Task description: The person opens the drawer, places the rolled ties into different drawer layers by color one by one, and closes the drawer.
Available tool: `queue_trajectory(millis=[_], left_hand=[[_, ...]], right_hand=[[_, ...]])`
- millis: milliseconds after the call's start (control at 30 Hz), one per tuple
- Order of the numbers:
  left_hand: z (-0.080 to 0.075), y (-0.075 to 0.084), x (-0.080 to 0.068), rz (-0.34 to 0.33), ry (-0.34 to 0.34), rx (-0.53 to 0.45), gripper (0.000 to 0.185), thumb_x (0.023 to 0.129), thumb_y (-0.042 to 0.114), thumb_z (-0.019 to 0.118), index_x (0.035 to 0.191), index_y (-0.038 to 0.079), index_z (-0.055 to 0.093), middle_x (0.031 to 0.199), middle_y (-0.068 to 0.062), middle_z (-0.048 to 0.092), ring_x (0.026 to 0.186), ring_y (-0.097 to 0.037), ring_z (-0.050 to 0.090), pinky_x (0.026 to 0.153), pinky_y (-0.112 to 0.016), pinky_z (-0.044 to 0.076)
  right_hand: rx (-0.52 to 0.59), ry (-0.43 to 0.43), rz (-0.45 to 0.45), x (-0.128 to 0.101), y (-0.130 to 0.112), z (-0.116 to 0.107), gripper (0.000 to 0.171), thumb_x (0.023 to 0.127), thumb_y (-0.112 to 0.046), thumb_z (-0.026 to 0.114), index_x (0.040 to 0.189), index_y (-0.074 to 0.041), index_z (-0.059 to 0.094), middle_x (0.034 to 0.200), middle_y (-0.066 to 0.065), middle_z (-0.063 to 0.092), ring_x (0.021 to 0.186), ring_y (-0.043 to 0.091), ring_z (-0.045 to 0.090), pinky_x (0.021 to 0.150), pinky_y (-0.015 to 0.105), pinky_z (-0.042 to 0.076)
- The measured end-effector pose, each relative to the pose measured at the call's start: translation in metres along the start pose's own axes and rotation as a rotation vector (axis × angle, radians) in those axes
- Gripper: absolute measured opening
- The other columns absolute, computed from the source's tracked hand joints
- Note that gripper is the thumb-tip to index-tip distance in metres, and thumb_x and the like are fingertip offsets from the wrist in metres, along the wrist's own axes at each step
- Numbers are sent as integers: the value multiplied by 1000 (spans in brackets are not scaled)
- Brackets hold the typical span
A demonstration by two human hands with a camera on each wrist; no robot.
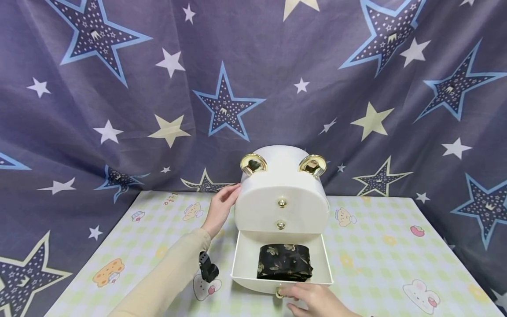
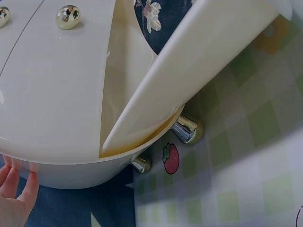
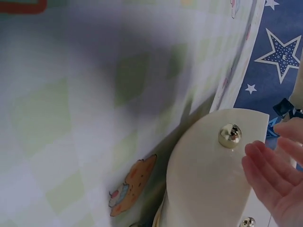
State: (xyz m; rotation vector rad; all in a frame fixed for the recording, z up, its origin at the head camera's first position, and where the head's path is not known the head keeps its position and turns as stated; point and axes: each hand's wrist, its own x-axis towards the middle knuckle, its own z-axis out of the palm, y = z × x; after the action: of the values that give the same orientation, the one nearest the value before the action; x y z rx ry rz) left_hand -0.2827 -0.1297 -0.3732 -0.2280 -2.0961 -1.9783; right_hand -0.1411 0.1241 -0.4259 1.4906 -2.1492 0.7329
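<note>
A white cabinet point(image 1: 257, 211) with several gold knobs and two round gold ears stands on the table. Its bottom drawer point(image 1: 253, 286) is pulled out and holds a folded dark cloth point(image 1: 284, 262) with a pale flower pattern. My left hand point(image 1: 222, 209) rests its fingertips on the cabinet's left side; the left wrist view shows those fingers point(image 2: 31, 187) against the curved shell. Low in front of the drawer is my right hand point(image 1: 313, 300), fingers loosely bent. In the right wrist view the drawer's gold knob point(image 3: 230, 136) stands bare, just beside the right fingertips.
A checked tablecloth point(image 1: 376, 264) with cartoon prints covers the table. Behind it hangs a dark curtain point(image 1: 277, 114) patterned with stars. A black strap point(image 1: 207, 266) hangs at the left wrist. Short gold feet point(image 2: 188, 130) support the cabinet.
</note>
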Motion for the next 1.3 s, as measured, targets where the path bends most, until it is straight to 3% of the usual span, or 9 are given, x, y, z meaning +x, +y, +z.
queue_trajectory(millis=[333, 567, 767, 1167, 1300], left_hand=[[0, -2, 0, 7, 3, 0, 32, 88, 18, 56, 113, -2, 56, 118, -12, 54, 103, -14, 53, 88, -26, 45], [0, -2, 1, 0, 1, 3, 30, 88, 17, 55, 113, -1, 57, 118, -11, 54, 103, -14, 53, 87, -24, 45], [0, -2, 0, -2, -5, 2, 30, 88, 16, 55, 113, -1, 56, 119, -11, 54, 106, -17, 52, 88, -24, 45], [0, -3, 1, 3, -3, -3, 30, 88, 17, 56, 113, 0, 57, 119, -11, 54, 104, -15, 52, 88, -23, 45], [-1, -2, 1, 4, -3, -4, 30, 88, 17, 56, 113, 0, 57, 118, -10, 54, 103, -14, 53, 88, -23, 45]], right_hand=[[-203, 24, -51, -4, 3, 13, 17, 84, -19, 59, 98, -11, 62, 84, -3, 65, 71, 3, 59, 57, 10, 46], [-253, 20, -49, -3, 2, 18, 30, 68, -11, 72, 97, -10, 62, 82, -4, 64, 69, 4, 58, 56, 12, 46], [-269, 29, -44, -7, 4, 24, 44, 54, -6, 74, 96, -11, 62, 82, -4, 64, 68, 4, 58, 56, 12, 46], [-284, -86, 31, -6, 4, 27, 36, 62, -7, 72, 97, -9, 63, 82, -2, 65, 69, 5, 59, 57, 14, 47], [-308, -84, 39, -3, 4, 29, 33, 63, -9, 73, 94, -9, 63, 82, -2, 66, 70, 6, 60, 57, 14, 48]])
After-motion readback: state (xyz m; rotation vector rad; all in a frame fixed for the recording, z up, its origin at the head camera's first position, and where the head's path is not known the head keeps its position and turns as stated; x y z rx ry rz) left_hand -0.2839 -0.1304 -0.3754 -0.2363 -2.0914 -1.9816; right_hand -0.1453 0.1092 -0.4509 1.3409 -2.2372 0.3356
